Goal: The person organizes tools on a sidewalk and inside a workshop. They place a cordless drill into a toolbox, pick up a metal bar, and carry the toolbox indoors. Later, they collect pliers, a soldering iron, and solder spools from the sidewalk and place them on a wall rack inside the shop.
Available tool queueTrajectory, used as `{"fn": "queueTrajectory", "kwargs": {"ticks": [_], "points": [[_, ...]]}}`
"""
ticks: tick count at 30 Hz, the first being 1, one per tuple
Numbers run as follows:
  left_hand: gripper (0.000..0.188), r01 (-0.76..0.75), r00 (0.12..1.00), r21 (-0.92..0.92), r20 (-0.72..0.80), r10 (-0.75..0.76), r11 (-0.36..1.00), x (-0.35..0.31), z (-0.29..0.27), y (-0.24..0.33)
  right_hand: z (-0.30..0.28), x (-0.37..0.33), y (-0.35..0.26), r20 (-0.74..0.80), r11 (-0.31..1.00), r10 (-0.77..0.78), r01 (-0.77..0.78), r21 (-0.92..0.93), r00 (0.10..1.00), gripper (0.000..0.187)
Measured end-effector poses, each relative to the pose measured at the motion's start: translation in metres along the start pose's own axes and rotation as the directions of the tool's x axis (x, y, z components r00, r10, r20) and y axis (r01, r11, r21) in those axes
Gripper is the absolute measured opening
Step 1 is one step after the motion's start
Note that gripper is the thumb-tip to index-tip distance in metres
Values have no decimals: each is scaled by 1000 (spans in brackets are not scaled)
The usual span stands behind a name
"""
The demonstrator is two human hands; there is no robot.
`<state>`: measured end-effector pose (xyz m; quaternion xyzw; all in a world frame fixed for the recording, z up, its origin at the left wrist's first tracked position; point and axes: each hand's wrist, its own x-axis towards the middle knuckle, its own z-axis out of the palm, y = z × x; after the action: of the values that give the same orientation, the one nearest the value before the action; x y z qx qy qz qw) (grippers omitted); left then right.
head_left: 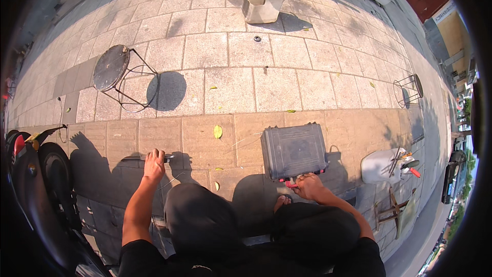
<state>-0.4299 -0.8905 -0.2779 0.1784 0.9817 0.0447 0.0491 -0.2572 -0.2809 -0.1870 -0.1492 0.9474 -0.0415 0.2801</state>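
Head view: right hand pinching red latch of tool case; left hand gripping tool.

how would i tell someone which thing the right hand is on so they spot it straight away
Start at the paved ground in front of the squatting person's knees. By the right knee lies a dark grey plastic tool case, shut and flat, with the right hand at its near edge. It is the only boxy case there and has red latches.

dark grey tool case – shut, flat on paving | slim metal tool – lying flat, left of case
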Motion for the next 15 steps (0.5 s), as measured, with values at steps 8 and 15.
{"fn": "queueTrajectory", "kwargs": {"ticks": [8,15], "points": [[22,181,983,-423,87,-159,888,-31,-37,66,-68,8,6,-242,991,-128,114,-71,962,40],[34,557,831,-733,482,-280,392,-85,-36,90,-89,17,1,-161,991,-34,55,124,986,50]]}}
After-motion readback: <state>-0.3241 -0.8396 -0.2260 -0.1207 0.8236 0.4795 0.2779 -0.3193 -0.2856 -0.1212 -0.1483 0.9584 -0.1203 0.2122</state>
